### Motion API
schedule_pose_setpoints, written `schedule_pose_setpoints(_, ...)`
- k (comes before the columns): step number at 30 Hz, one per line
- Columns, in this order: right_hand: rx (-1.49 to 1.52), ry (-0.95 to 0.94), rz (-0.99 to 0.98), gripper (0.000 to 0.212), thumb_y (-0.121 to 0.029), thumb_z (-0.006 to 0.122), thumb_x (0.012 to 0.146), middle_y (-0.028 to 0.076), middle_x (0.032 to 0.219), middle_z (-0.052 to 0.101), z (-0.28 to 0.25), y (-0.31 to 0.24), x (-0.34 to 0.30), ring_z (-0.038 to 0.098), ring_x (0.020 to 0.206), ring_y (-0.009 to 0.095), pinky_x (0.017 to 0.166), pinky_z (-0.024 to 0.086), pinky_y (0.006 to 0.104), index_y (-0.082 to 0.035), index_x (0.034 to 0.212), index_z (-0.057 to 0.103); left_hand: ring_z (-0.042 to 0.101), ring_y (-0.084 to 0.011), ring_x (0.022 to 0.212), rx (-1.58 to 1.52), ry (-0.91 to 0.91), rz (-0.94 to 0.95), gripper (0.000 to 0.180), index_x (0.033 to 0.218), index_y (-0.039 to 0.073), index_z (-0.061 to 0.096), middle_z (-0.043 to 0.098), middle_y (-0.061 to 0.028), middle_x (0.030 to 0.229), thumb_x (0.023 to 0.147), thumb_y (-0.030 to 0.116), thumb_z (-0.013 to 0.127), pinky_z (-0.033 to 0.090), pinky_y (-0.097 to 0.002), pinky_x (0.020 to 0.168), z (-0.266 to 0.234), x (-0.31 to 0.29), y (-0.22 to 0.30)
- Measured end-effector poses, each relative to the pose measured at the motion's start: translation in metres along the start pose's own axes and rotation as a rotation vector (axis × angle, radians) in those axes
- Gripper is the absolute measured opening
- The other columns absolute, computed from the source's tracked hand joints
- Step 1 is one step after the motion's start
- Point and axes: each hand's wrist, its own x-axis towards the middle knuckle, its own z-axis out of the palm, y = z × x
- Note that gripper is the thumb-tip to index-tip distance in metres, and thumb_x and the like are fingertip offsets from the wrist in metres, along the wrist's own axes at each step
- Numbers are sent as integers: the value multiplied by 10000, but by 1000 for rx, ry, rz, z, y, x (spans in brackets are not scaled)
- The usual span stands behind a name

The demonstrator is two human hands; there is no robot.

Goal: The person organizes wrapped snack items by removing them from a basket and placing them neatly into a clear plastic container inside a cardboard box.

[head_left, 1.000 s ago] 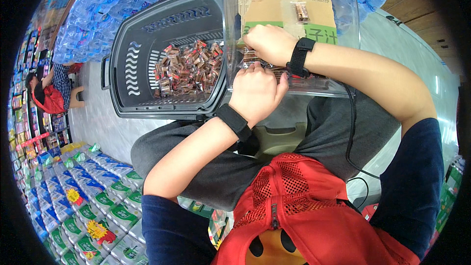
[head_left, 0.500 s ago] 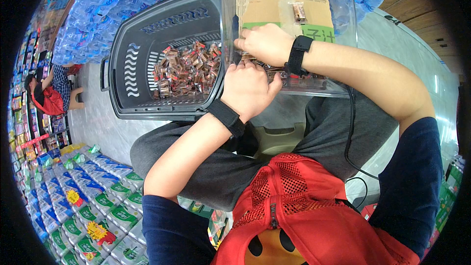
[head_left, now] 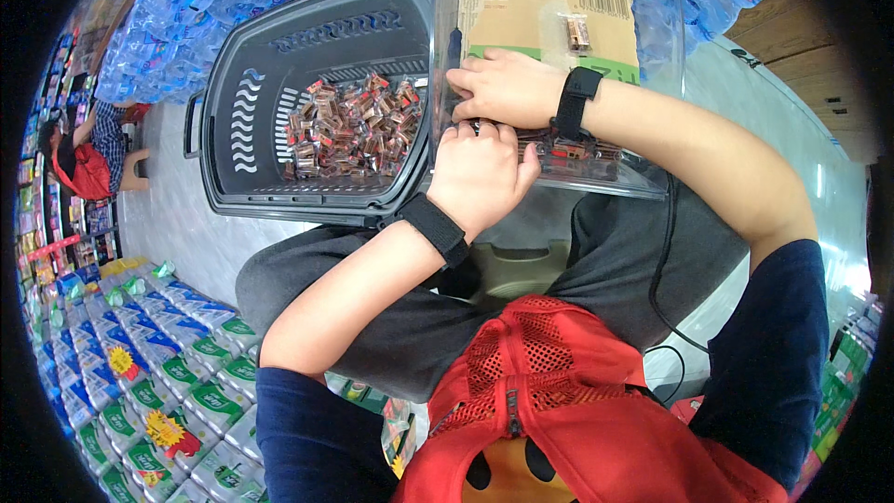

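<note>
You wear a red vest (head_left: 605, 438) with mesh panels (head_left: 545, 343) and dark zip (head_left: 512, 413), navy short sleeves (head_left: 778, 345), dark grey trousers (head_left: 619, 275) and a black strap (head_left: 434, 230) around each wrist.

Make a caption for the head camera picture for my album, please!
Left hand and right hand close together at a clear bin, beside a grey basket of small wrapped packets.
</note>
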Motion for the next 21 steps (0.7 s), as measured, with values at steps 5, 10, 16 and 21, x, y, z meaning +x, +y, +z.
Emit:
schedule_pose_setpoints(5,-119,108,-38,146,-232,517,720,13,932,488,11,0,0,495,924,167,734,423,314,-199,781,646,580,-277,681,-8,-8,5,296,767,-5,537,577,-152,716,813,272,442,463,-360,638,0,0,-2)
schedule_pose_setpoints(10,-175,90,-48,152,-222,511,717,3,916,464,13,3,-1,480,911,152,738,406,306,-214,828,615,578,-279,666,-21,-38,-6,301,741,-7,526,574,-151,698,812,273,441,461,-362,637,-1,0,-2)
schedule_pose_setpoints(16,-163,84,-64,166,-220,498,727,-9,903,442,15,4,-2,463,913,140,754,383,340,-226,869,584,570,-282,653,-21,-57,19,299,723,-4,517,569,-150,683,813,269,432,454,-366,645,-1,1,-2)
schedule_pose_setpoints(21,-189,66,-63,157,-228,504,726,0,932,448,13,2,-2,457,927,141,758,383,365,-206,860,583,558,-292,692,20,-16,46,283,739,0,518,554,-150,690,806,262,434,441,-373,650,-1,0,-4)
